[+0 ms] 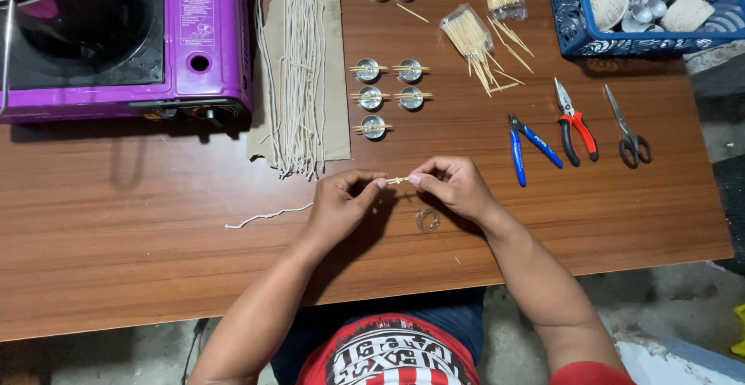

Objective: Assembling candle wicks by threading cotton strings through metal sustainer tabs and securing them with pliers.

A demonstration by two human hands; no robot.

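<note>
You sat at a brown wooden desk [116, 261], both forearms reaching in from its near edge. Your left hand [341, 202] and right hand [454, 187] met above the middle of the desk, knuckles up, fingers curled. Each hand pinched one end of a pair of thin wooden toothpicks [397, 180] held level between thumb and forefinger, a little above the desk. A small clear round cup [427, 220] lay on the desk just under your right hand. A short length of white string [268, 216] lay left of your left hand.

Further back sat five small metal cups with toothpicks laid across them [388, 94], beside a bundle of long white wicks on brown card [301, 67]. A purple portable gas stove [124, 39] filled the far left corner. A blue plastic basket [644, 5] filled the far right corner. Blue cutters [531, 146], red-handled pliers [576, 125] and grey scissors [628, 133] lay toward the right edge, with bagged toothpicks [469, 39] behind them. Grey concrete floor [667, 307] showed below the desk.
</note>
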